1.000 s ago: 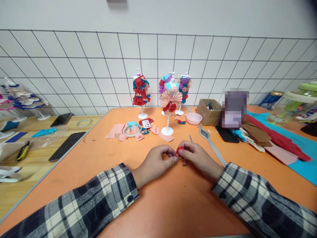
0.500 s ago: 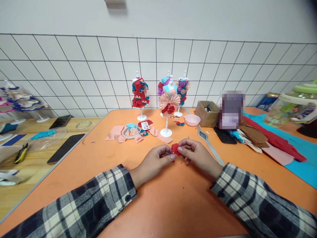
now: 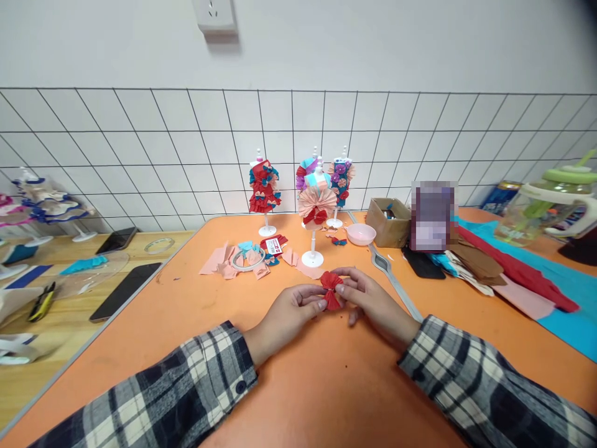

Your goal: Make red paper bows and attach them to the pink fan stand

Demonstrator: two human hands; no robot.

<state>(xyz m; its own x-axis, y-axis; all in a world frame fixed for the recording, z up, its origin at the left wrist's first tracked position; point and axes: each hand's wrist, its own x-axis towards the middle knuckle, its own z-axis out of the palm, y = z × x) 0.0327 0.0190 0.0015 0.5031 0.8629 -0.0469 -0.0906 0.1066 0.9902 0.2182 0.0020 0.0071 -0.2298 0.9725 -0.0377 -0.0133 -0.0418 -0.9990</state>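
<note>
Between my fingertips is a small red crepe-paper bow (image 3: 331,282), pinched narrow at its middle with pleats fanning out above and below. My left hand (image 3: 295,310) grips its left side with thumb and fingers. From the right, my right hand (image 3: 373,300) pinches it too. Just beyond stands a white mini dress form (image 3: 313,256) in a peach pleated paper dress with a red bow at its front. Peach paper scraps (image 3: 218,260) and a roll of tape (image 3: 249,256) lie to the left of it.
More dressed forms, one in a red paper dress (image 3: 265,186), stand at the back. A pink bowl (image 3: 361,234), a cardboard box (image 3: 389,222), a phone (image 3: 433,218) and coloured crepe sheets (image 3: 517,267) are on the right. Yellow-handled snips (image 3: 41,303) lie left.
The red paper has been turned and spread, so its bow shape with a narrow middle now shows. The view has tilted slightly upward; both hands stay close together.
</note>
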